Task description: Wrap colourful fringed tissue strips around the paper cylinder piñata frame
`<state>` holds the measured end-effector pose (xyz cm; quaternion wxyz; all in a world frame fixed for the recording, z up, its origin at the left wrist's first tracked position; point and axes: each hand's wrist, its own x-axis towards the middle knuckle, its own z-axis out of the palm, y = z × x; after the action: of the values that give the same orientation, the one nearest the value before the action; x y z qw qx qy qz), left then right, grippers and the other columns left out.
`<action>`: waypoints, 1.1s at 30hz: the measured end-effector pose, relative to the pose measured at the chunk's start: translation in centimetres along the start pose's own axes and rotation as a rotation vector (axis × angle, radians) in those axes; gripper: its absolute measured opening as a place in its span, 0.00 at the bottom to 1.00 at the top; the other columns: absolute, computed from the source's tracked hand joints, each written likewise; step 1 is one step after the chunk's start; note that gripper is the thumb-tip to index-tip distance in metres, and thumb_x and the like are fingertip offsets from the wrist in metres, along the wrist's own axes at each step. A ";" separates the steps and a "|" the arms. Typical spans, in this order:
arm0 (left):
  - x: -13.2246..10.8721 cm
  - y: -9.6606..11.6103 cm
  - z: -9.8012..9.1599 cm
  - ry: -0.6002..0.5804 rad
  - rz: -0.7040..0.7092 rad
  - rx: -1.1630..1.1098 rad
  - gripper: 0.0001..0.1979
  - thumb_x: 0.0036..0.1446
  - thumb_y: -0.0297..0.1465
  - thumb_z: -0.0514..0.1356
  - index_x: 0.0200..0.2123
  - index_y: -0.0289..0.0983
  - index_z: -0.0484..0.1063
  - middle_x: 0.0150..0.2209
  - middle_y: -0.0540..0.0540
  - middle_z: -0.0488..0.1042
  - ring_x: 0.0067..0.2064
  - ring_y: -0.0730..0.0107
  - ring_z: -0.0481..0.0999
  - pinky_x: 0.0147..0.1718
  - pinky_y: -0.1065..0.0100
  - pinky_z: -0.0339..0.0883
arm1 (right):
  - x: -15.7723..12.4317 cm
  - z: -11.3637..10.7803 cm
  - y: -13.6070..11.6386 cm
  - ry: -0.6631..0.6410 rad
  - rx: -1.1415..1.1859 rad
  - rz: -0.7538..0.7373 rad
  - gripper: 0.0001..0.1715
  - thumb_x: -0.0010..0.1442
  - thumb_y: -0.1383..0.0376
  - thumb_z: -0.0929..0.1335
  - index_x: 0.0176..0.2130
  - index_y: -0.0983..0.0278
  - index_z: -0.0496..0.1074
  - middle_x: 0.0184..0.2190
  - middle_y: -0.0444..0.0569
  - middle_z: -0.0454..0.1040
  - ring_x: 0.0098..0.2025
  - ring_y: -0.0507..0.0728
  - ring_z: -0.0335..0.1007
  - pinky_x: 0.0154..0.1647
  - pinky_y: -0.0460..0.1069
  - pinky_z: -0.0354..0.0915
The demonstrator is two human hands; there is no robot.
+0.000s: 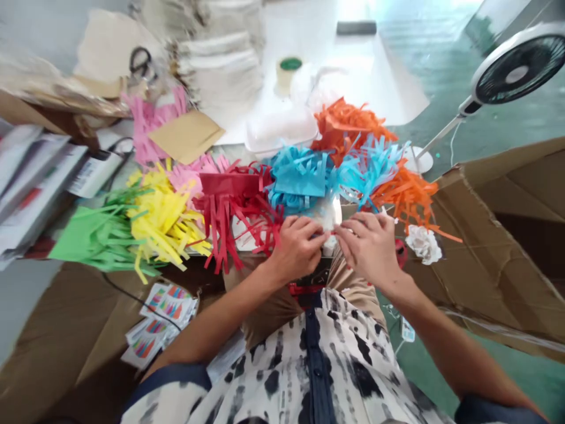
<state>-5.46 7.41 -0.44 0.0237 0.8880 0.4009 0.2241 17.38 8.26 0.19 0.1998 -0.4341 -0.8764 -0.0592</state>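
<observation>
My left hand [296, 244] and my right hand [369, 244] meet at the near edge of a low table, fingers curled and pinching a small clear plastic bag [330, 217] between them. Just beyond the hands lie piles of fringed cut paper: red [229, 209], blue [300, 176], light blue [368, 168] and orange [406, 197]. A crumpled white paper ball [424, 244] lies to the right of my right hand.
Yellow [161, 218], green [101, 235] and pink [148, 118] fringed paper lies left. Scissors [141, 65], a tape roll [286, 73] and a white plastic tray [278, 126] sit farther back. A fan [516, 68] stands at right, above cardboard [498, 247]. Printed cards [161, 321] lie on the floor.
</observation>
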 end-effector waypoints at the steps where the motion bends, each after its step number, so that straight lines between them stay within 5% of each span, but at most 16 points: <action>1: -0.6 0.7 0.0 0.005 -0.010 -0.014 0.12 0.65 0.30 0.63 0.51 0.39 0.81 0.46 0.43 0.82 0.49 0.57 0.77 0.49 0.52 0.63 | -0.5 0.0 -0.4 0.017 -0.004 -0.018 0.09 0.71 0.63 0.69 0.48 0.59 0.80 0.44 0.47 0.85 0.53 0.62 0.70 0.55 0.61 0.51; 5: -3.3 2.8 0.7 0.106 -0.046 0.059 0.13 0.69 0.31 0.63 0.55 0.37 0.79 0.48 0.42 0.82 0.49 0.59 0.78 0.47 0.56 0.65 | -3.4 0.3 -2.3 0.066 0.015 -0.071 0.16 0.71 0.67 0.68 0.56 0.59 0.79 0.49 0.48 0.85 0.54 0.61 0.70 0.57 0.60 0.53; 10: -4.1 2.9 2.1 0.195 -0.073 0.058 0.10 0.69 0.27 0.64 0.51 0.40 0.80 0.45 0.45 0.82 0.46 0.62 0.79 0.45 0.60 0.68 | -5.5 1.9 -4.1 0.118 0.038 -0.020 0.19 0.72 0.70 0.67 0.59 0.60 0.77 0.50 0.49 0.84 0.56 0.61 0.70 0.60 0.61 0.53; 22: -5.0 3.0 1.9 0.205 -0.089 0.048 0.09 0.70 0.27 0.61 0.49 0.38 0.82 0.43 0.44 0.83 0.42 0.65 0.79 0.42 0.63 0.74 | -3.7 1.0 -4.2 0.087 0.055 0.038 0.05 0.69 0.66 0.72 0.44 0.58 0.81 0.42 0.48 0.83 0.50 0.62 0.70 0.56 0.60 0.56; 29: -4.9 3.5 1.5 0.170 -0.118 0.020 0.10 0.71 0.27 0.59 0.47 0.37 0.82 0.43 0.42 0.84 0.43 0.62 0.82 0.42 0.61 0.77 | -3.5 1.0 -3.9 0.105 0.134 -0.003 0.12 0.70 0.67 0.70 0.49 0.53 0.82 0.44 0.45 0.85 0.47 0.59 0.74 0.54 0.59 0.57; 33: -4.6 4.4 0.1 0.136 -0.268 -0.203 0.09 0.71 0.30 0.61 0.45 0.39 0.82 0.45 0.42 0.85 0.48 0.59 0.82 0.48 0.59 0.76 | -3.5 0.4 -3.7 0.148 0.085 -0.086 0.10 0.71 0.68 0.70 0.47 0.55 0.81 0.43 0.44 0.85 0.47 0.57 0.75 0.55 0.58 0.57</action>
<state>-5.02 1.16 -1.29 0.1160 0.8024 0.4917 0.3177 16.25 3.53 -1.26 0.2795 -0.3818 -0.8788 -0.0622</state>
